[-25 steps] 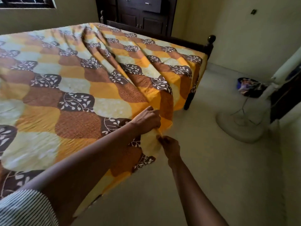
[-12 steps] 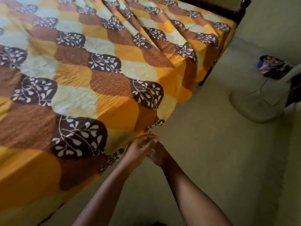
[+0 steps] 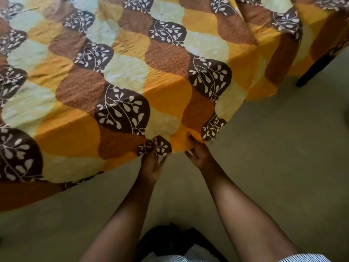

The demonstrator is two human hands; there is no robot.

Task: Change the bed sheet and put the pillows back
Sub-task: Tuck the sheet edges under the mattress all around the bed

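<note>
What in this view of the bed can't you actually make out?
Head view:
- Pillows: none in view; the top edge cuts off the far bed.
- Mattress and bed frame: covered by the bed sheet; only one dark leg shows.
- Fingertips of the left hand and right hand: behind the hem they grip.
- Dark shape at the bottom edge: cut off, too dim to identify.

Bed (image 3: 313, 70) – patterned sheet (image 3: 120, 76) spread across it, draping over

The bed sheet (image 3: 166, 53) is matt, wrinkled printed cloth; the floor (image 3: 283, 167) looks smooth, dull.
</note>
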